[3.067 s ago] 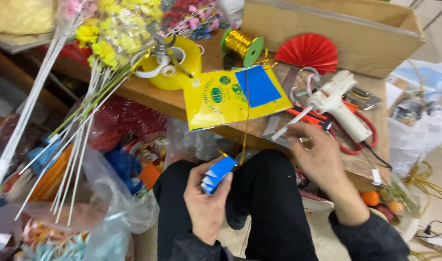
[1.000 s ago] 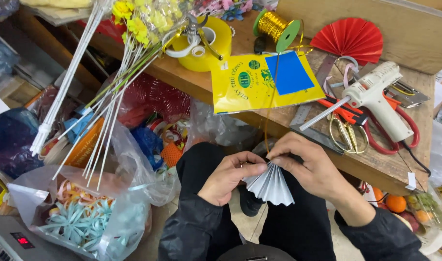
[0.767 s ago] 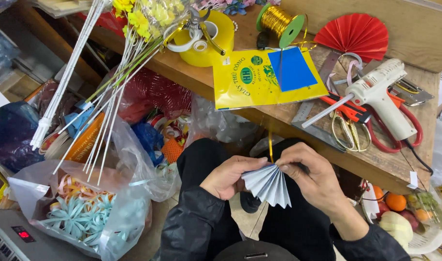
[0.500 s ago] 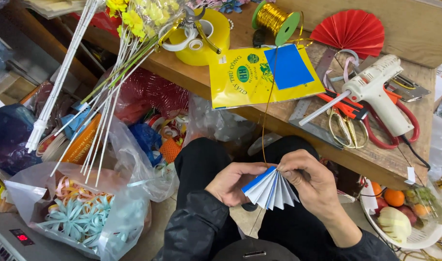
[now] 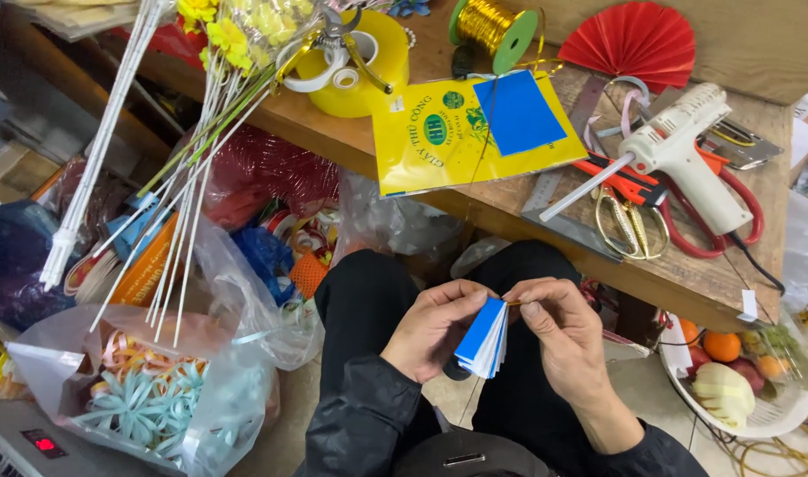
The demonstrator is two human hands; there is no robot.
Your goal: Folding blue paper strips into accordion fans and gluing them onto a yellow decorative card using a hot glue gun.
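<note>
Cluttered wooden workbench (image 5: 510, 221) is stretching across the far side of the scene, carrying a white glue gun (image 5: 678, 146), red-handled scissors (image 5: 731, 221), a yellow paper packet (image 5: 439, 141) with a blue sheet (image 5: 519, 110) lying on it, a spool of gold wire (image 5: 492, 25), a red paper fan (image 5: 635, 42) and a roll of yellow tape (image 5: 368, 62). Near the camera, over a lap in black trousers, a person is working a pleated blue-and-white paper fan (image 5: 483, 340), now gathered shut into a compact stack. The left hand (image 5: 430, 327) is cupping the stack from the left, thumb and fingers closing on its blue face; the right hand (image 5: 558, 331) is pinching narrowly at the stack's top right corner, where a thin gold wire (image 5: 512, 303) is showing between fingertip and thumb. The stack's long axis is running from that upper pinch down toward the near side, tilting slightly left, so its free lower end is hanging just below both hands. Both hands are touching the folded paper, the left bearing most of it. At near left, a clear plastic bag (image 5: 147, 389) is holding pale ribbon bows, with white flower stems (image 5: 112, 159) leaning above it; at near right, a white basket of fruit (image 5: 731, 380) is sitting below the bench.
</note>
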